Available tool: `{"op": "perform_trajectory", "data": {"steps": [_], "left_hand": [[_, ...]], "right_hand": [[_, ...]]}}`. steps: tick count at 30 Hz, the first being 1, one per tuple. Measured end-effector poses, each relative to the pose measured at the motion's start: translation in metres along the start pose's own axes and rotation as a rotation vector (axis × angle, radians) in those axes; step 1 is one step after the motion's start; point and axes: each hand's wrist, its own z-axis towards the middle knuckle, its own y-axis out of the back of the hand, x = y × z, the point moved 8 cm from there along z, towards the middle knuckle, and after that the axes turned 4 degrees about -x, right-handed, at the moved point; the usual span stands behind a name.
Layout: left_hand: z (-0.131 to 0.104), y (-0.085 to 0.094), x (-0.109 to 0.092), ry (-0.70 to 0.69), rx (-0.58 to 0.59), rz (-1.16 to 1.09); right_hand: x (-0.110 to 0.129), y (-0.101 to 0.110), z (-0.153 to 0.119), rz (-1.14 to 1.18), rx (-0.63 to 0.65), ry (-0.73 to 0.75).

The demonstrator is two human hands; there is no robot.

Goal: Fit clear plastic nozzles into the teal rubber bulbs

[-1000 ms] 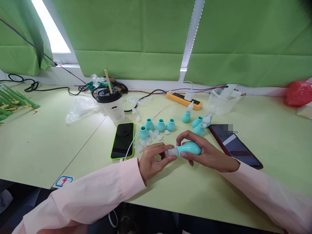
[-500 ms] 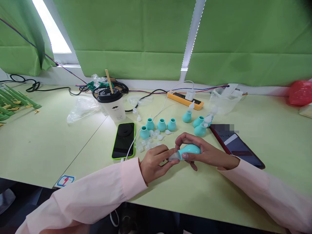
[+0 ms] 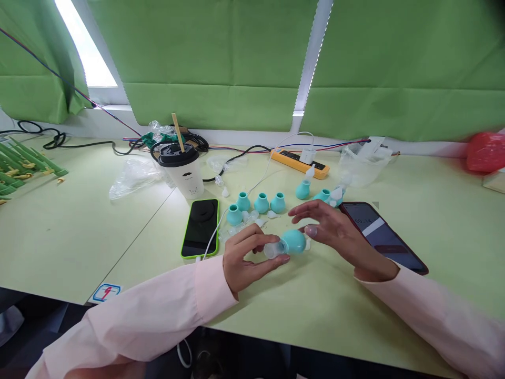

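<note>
left hand [image 3: 241, 257]: grip pinches clear plastic fitting [image 3: 275, 249]
teal bulb [image 3: 294, 241]: at fitting's end, over counter [image 3: 315, 310]
right hand [image 3: 335, 231]: grip just loosened wide, beside bulb
support: left alone, apparently

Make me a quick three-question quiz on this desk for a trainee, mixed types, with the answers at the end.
1. Multiple choice: what does the left hand hold?
A) a wooden stick
B) a clear plastic piece at the neck of a teal bulb
C) a red bag
2. True or false: the orange power strip lies farther from the person than the green-edged phone.
3. Count: how many open-necked teal bulbs stand grouped just right of that phone?

Key: 1. B; 2. True; 3. Four.
</note>
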Motion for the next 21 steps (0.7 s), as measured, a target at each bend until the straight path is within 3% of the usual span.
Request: {"op": "perform_trajectory", "data": {"steps": [4,8,11,15,17,21], "left_hand": [[0.000,0.004,0.004,0.023,-0.049,-0.004],[-0.003,-0.004,0.014,0.141,0.026,-0.090],[-0.008,-0.010,0.024,0.295,0.095,-0.154],[-0.012,-0.018,0.028,0.365,0.189,-0.143],[-0.013,-0.022,0.029,0.364,0.252,-0.093],[-0.013,-0.028,0.032,0.373,0.329,-0.020]], "right_hand": [[0.004,0.011,0.001,-0.335,-0.054,0.072],[-0.006,0.008,0.001,-0.718,0.085,0.102],[-0.025,0.005,0.000,-0.865,0.189,0.071],[-0.045,-0.003,0.000,-0.905,0.306,0.065],[-0.044,-0.006,0.001,-0.866,0.330,0.076],[-0.012,0.004,0.002,-0.575,0.138,0.079]]}}
